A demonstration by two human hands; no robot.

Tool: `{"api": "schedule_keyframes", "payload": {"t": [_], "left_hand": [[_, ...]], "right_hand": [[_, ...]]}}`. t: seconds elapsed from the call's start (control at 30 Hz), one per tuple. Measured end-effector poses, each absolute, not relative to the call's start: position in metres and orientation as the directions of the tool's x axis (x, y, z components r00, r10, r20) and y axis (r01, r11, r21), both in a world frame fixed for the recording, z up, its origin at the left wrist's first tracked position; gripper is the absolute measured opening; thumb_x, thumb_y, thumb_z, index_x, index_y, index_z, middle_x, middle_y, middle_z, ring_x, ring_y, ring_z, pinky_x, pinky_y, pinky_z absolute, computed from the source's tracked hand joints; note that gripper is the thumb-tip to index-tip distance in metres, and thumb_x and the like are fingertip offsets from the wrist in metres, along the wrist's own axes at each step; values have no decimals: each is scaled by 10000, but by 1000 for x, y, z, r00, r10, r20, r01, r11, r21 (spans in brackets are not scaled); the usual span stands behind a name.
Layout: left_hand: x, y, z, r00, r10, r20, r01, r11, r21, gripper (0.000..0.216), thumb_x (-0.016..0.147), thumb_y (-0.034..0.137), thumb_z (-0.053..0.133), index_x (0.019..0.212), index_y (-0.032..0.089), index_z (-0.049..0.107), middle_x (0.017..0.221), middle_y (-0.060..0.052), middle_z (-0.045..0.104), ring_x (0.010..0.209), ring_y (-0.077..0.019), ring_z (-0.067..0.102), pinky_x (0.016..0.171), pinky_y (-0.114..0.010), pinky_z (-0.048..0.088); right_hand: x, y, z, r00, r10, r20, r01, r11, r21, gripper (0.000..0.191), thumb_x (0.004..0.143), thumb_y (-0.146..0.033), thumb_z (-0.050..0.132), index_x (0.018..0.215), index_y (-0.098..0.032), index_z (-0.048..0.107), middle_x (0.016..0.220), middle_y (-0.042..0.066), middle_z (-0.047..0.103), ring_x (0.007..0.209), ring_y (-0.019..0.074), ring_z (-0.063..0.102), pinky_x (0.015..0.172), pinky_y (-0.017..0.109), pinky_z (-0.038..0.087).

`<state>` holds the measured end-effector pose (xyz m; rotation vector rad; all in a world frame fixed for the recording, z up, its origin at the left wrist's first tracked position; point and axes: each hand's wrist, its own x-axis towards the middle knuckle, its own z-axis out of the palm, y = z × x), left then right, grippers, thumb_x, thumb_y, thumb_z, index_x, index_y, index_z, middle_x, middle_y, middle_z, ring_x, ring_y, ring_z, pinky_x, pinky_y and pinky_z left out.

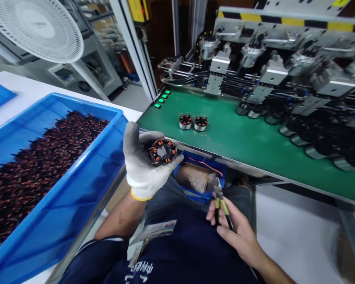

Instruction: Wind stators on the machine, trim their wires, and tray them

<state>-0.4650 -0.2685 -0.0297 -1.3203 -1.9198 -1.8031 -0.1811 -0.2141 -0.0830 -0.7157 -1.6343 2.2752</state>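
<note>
Green matting covers the tabletop (239, 138) we sit at, in a workshop crowded with machinery. Nearest to us, below the tabletop's front edge, our right hand (236, 232) lies bare on our lap. It is closed around the yellow-green handles of a small pair of cutters (219, 199), whose tip points up toward the tabletop. A badge (155, 230) lies on our dark blue clothing, further from the tabletop than either hand.

Just short of the tabletop's front left corner we hold up our left hand (140, 165), in a grey knit glove with a yellow cuff. It grips a round motor coil (162, 152) by its rim, the face with the copper windings turned toward us. Under the tabletop's front edge, between our hands, sits a small blue bin (223, 176) holding a pale bag and loose copper wire.

Left of the tabletop, a big blue tray (85, 165) is heaped with dark copper-wound parts (32, 169). On the tabletop, toward its left end, two more coils (192, 122) stand side by side; we cannot tell whether they touch. Four green buttons (162, 98) glow in a row along the tabletop's left edge.

Across the tabletop's far side runs a grey metal machine (284, 67) with a row of heads and a yellow-and-black stripe on top. Far beyond the tabletop's left side stands a white fan (38, 27).
</note>
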Motion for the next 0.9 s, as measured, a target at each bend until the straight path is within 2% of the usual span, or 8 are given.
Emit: {"api": "schedule_keyframes", "payload": {"t": [0.1,0.3,0.5,0.53,0.6,0.7,0.8,0.9], "left_hand": [[-460,-266,-27,-576,468,670,696,-150,703,902,829,528,792,1568,407,289,1076,-47,650,907,-228,703,836,-483,659],[-460,-274,-26,-549,469,691,701,-193,687,911,817,431,836,1567,379,323,1092,-36,656,939,-209,699,854,-439,647],[-465,-279,-35,-577,495,650,636,-227,737,1036,711,343,919,1557,440,330,1127,-40,658,984,-246,686,884,-482,632],[-464,-280,-36,-585,500,639,628,-219,747,1048,702,352,922,1557,449,324,1127,-42,657,997,-255,683,893,-497,625],[-463,-280,-38,-612,506,608,607,-191,771,1052,704,375,915,1561,450,310,1143,-48,650,1037,-271,673,925,-528,605],[-461,-281,-41,-627,534,567,581,-164,797,1036,744,428,877,1574,434,258,1161,-51,637,1048,-276,667,952,-559,577],[-463,-281,-42,-629,573,526,551,-149,821,1026,776,451,849,1584,407,218,1162,-44,640,1047,-266,665,953,-543,563],[-471,-280,-43,-634,621,461,502,-124,856,1051,749,430,876,1581,355,240,1171,-49,650,1055,-247,667,932,-475,578]], "right_hand": [[-200,-214,-78,-871,443,-212,47,-354,-934,539,906,-261,649,1433,-283,534,1100,86,656,913,207,693,795,353,595],[-220,-211,-60,-931,347,-110,-50,-422,-905,697,832,-143,581,1501,-298,463,1253,99,649,1175,268,673,1047,538,527],[-232,-208,-54,-931,341,-131,-52,-479,-876,763,790,-75,566,1501,-342,488,1279,61,646,1286,262,605,1102,522,485],[-233,-208,-52,-928,348,-134,-55,-483,-874,751,790,-66,567,1484,-349,510,1251,53,649,1241,245,627,1074,481,505],[-236,-209,-48,-923,357,-146,-50,-485,-873,668,815,-64,575,1421,-343,571,1130,36,650,1008,180,680,909,358,560],[-235,-211,-48,-912,358,-200,-7,-501,-866,454,898,-105,570,1297,-309,643,948,6,593,693,94,566,644,241,497],[-227,-204,-53,-884,382,-269,37,-518,-855,446,915,-163,608,1336,-311,602,956,12,593,686,100,543,607,229,474],[-219,-181,-49,-838,463,-289,99,-392,-914,527,884,-183,677,1381,-310,558,1070,36,629,746,111,587,637,223,499]]}}
